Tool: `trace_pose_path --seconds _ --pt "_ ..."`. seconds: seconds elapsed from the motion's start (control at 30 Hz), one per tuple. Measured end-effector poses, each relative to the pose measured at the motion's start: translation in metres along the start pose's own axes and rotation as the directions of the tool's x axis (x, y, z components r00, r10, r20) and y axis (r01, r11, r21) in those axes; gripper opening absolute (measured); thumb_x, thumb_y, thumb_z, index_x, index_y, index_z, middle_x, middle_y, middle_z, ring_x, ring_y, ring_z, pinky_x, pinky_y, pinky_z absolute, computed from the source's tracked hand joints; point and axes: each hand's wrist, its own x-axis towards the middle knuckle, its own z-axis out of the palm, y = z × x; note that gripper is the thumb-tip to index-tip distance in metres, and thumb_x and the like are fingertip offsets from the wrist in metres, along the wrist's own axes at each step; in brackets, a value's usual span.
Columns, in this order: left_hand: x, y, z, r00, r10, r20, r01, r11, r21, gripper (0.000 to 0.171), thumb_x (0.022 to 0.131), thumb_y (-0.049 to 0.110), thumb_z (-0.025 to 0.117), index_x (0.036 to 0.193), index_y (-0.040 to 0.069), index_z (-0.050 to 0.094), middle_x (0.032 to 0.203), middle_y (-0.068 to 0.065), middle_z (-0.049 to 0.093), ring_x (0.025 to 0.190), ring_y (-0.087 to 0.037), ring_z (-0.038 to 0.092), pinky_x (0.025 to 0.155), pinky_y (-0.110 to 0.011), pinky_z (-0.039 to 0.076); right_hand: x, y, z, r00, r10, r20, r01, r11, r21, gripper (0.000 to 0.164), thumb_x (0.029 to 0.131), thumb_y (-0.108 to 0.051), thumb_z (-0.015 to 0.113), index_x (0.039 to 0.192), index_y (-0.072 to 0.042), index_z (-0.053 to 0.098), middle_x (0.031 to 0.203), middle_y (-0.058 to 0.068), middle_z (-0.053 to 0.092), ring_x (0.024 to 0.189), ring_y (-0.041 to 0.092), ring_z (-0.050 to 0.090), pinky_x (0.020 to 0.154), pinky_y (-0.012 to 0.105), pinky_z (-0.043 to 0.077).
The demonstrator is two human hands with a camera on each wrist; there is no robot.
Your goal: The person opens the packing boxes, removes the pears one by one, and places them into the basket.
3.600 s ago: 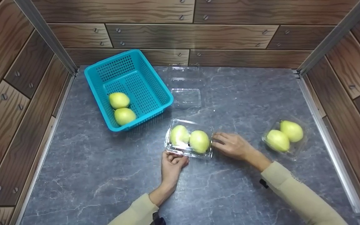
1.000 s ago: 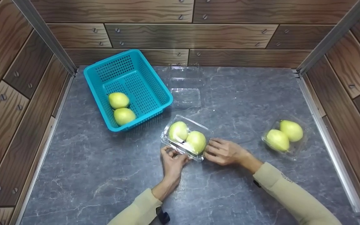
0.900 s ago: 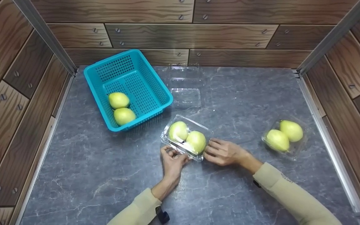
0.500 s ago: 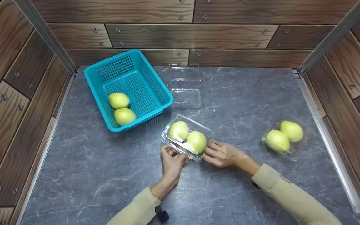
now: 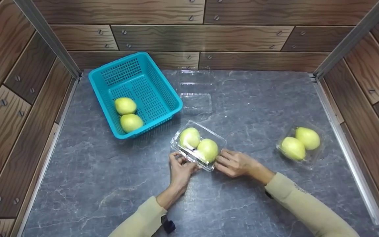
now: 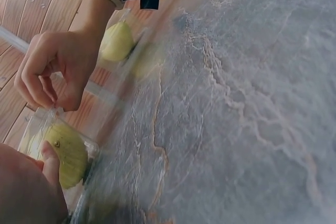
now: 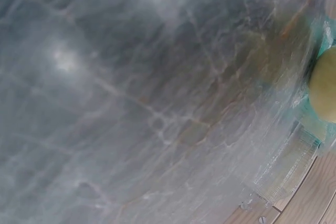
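A clear plastic clamshell box [image 5: 206, 132] holding two yellow-green pears [image 5: 189, 137] sits slantwise in the middle of the table in the head view. My left hand [image 5: 180, 171] pinches its front edge with curled fingers. At the box's front right corner, my right hand [image 5: 235, 163] grips the rim between thumb and fingers. The left wrist view has the right hand [image 6: 58, 69] pinching the box's corner above a pear [image 6: 68, 153], with part of the left hand [image 6: 26, 187] close by. No hand shows in the right wrist view, only a pear [image 7: 324, 85] at its edge.
A teal basket [image 5: 173, 110] with two pears [image 5: 131, 123] stands back left. Beside it lies an open clear clamshell box [image 5: 196, 93]. Another clear box [image 5: 314, 158] with two pears is at the right. Wood-patterned walls [image 5: 192, 38] enclose the table.
Since the earliest frame the box has turned clockwise, and my right hand has moved from its right side to the front right corner. Over the last half second there is barely any movement.
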Motion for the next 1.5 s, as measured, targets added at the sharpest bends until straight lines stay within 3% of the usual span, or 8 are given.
trace_pose_path --seconds 0.43,0.57,0.67,0.8,1.07,1.23,1.4,1.5 --pt "-0.002 0.000 -0.007 0.998 0.006 0.070 -0.008 1.000 0.025 0.065 0.078 -0.020 0.067 0.126 0.003 0.030 0.099 -0.007 0.058 0.066 -0.010 0.065 0.068 -0.029 0.067 0.002 -0.005 -0.003 1.000 0.010 0.004 -0.010 0.998 0.054 0.028 0.104 -0.007 0.048 0.089 -0.007 0.073 0.085 0.005 0.074 0.071 0.018 0.068 0.063 0.026 0.065" --pt "-0.003 -0.002 -0.009 0.995 0.027 0.099 -0.030 0.999 0.031 0.064 0.079 -0.021 0.067 0.127 0.002 0.030 0.102 -0.008 0.059 0.067 -0.011 0.066 0.069 -0.030 0.068 0.004 -0.003 -0.004 0.998 0.042 -0.036 -0.039 0.996 0.084 0.033 0.105 -0.006 0.046 0.087 -0.006 0.073 0.083 0.006 0.072 0.069 0.018 0.066 0.056 0.022 0.061" --pt "-0.003 -0.003 -0.013 0.994 0.033 0.100 -0.042 0.995 0.095 0.061 0.079 -0.020 0.065 0.124 0.004 0.032 0.100 -0.006 0.056 0.069 -0.010 0.064 0.069 -0.030 0.067 0.010 0.006 -0.009 0.986 0.123 -0.108 -0.111 0.988 0.109 0.035 0.107 -0.006 0.047 0.085 -0.004 0.074 0.082 0.008 0.072 0.067 0.018 0.066 0.053 0.021 0.060" --pt "-0.005 -0.004 -0.018 0.996 0.029 0.085 -0.039 0.993 0.115 0.060 0.079 -0.021 0.064 0.123 0.005 0.033 0.099 -0.006 0.052 0.070 -0.011 0.061 0.070 -0.030 0.067 0.018 0.020 -0.016 0.953 0.250 -0.169 -0.224 0.962 0.158 0.028 0.107 -0.009 0.056 0.089 0.000 0.076 0.084 0.011 0.072 0.067 0.018 0.068 0.056 0.022 0.062" --pt "-0.010 -0.003 -0.015 0.995 0.013 0.095 -0.017 0.999 0.040 0.062 0.081 -0.019 0.066 0.127 0.003 0.031 0.100 -0.005 0.050 0.070 -0.010 0.064 0.071 -0.030 0.068 0.008 0.019 -0.016 0.912 0.373 -0.169 -0.331 0.915 0.232 0.022 0.104 -0.009 0.060 0.089 0.002 0.073 0.084 0.012 0.072 0.066 0.020 0.069 0.058 0.023 0.063" --pt "-0.009 0.001 -0.015 0.997 0.000 0.074 -0.003 0.999 0.044 0.063 0.080 -0.019 0.068 0.128 0.000 0.031 0.103 -0.007 0.051 0.072 -0.009 0.065 0.073 -0.028 0.067 0.000 0.014 -0.016 0.850 0.495 -0.181 -0.441 0.856 0.271 0.016 0.100 -0.006 0.064 0.087 0.002 0.070 0.082 0.012 0.071 0.064 0.020 0.068 0.056 0.024 0.061" --pt "-0.003 0.009 -0.020 0.999 0.004 0.034 -0.007 0.997 0.080 0.069 0.080 -0.015 0.073 0.133 -0.003 0.032 0.106 -0.011 0.055 0.073 -0.010 0.066 0.072 -0.026 0.067 -0.003 0.010 -0.015 0.783 0.584 -0.212 -0.517 0.802 0.299 0.002 0.084 0.003 0.068 0.086 0.004 0.068 0.079 0.012 0.068 0.063 0.021 0.067 0.055 0.027 0.060" --pt "0.005 0.014 -0.024 1.000 0.001 0.013 -0.002 0.997 0.075 0.067 0.080 -0.012 0.073 0.134 -0.004 0.033 0.105 -0.011 0.054 0.073 -0.010 0.066 0.070 -0.027 0.067 -0.004 0.009 -0.015 0.738 0.639 -0.217 -0.552 0.757 0.349 0.011 0.077 0.008 0.071 0.087 0.006 0.068 0.079 0.013 0.067 0.064 0.023 0.067 0.057 0.029 0.061"
